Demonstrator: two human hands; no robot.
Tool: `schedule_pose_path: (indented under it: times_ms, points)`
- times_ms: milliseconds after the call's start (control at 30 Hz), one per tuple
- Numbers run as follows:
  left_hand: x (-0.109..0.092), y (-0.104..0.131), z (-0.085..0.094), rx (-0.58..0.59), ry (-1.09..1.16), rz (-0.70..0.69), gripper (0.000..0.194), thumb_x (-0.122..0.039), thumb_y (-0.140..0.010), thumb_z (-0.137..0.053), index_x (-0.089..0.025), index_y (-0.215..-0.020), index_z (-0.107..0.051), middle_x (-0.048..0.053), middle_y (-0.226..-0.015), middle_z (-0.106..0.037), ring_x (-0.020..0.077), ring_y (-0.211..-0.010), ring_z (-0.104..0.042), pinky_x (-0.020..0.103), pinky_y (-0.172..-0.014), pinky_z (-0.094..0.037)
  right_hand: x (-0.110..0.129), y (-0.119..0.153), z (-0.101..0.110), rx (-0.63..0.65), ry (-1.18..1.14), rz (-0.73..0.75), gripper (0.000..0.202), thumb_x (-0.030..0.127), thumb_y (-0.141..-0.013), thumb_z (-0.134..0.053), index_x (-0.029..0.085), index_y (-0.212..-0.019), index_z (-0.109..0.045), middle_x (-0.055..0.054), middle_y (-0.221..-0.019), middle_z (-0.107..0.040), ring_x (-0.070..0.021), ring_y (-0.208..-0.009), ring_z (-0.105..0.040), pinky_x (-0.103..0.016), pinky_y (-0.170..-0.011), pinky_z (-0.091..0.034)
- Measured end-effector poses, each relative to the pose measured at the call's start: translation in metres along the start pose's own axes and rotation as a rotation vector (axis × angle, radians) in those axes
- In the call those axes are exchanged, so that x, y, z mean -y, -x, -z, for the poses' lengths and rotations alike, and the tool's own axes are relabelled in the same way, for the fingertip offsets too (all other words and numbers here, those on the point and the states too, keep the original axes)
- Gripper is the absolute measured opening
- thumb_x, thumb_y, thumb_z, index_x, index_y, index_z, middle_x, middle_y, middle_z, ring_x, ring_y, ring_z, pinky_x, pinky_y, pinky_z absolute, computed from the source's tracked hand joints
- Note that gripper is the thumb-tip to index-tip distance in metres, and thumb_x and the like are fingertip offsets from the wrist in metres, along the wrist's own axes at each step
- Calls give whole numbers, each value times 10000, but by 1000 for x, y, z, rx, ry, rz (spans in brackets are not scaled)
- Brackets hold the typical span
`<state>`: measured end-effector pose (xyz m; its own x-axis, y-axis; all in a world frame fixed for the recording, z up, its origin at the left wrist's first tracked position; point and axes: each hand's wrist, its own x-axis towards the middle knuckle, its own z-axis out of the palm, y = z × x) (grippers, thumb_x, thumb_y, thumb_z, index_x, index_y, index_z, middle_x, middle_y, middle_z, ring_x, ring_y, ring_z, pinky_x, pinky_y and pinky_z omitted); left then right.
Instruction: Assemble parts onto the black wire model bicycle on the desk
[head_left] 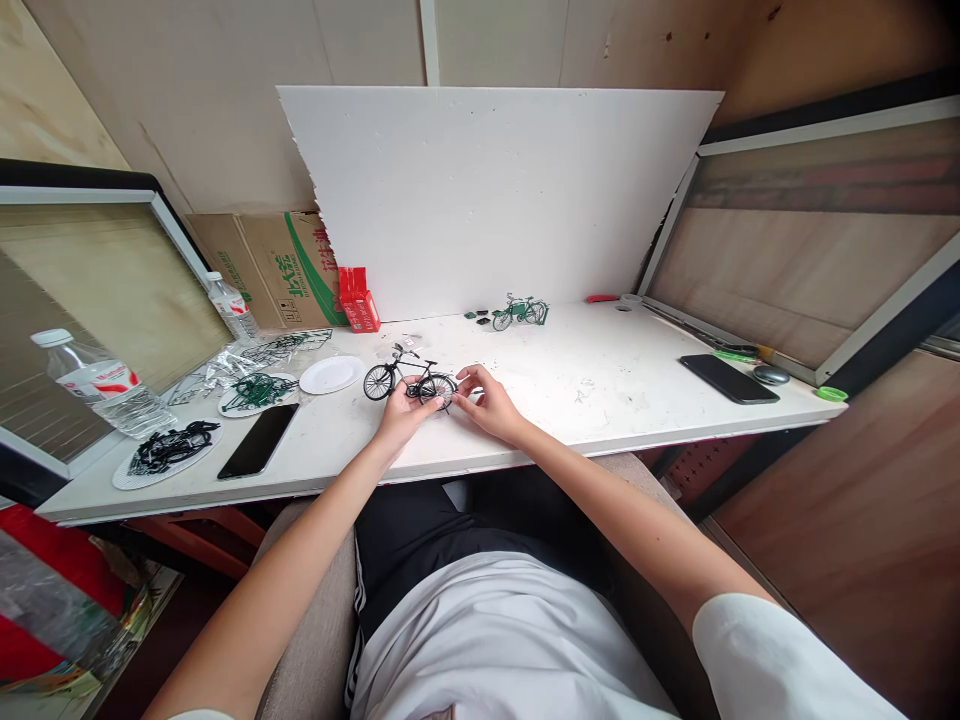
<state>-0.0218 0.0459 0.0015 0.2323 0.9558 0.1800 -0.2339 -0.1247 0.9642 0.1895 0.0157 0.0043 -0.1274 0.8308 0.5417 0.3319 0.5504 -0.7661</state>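
Observation:
A small black model bicycle [380, 381] is held upright above the front of the white table, its handlebar and front wheel toward the left. My left hand [405, 408] is closed on its lower frame near the pedals, with the thumb by the rear wheel. At the rear wheel's right edge, my right hand [484, 400] has bent fingers, thumb and fingertips close together against the wheel. Whether a small part sits between those fingertips is too small to tell. A green model bicycle [520, 312] stands farther back, beside a few small dark green pieces [478, 316].
To the left lie a white plate [331, 375], plates with green parts [259, 391] and black parts [171, 447], a phone [258, 441] and two water bottles [105, 385]. A red box [360, 300] stands behind. Another phone [727, 379] lies at right.

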Motion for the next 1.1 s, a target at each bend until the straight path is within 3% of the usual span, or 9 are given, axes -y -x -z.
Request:
schedule_pose_path:
  times_ms: [1100]
  points:
    - [-1, 1, -1, -4, -14, -6, 740, -338, -691, -985, -205, -1275, -552, 88, -1103, -795, 231, -1006, -766, 455, -1058, -563, 9, -1, 3, -17, -78, -42, 331, 519, -971, -694, 269, -1166, -597, -21, -950, -694, -215, -933, -692, -300, -679, -479]
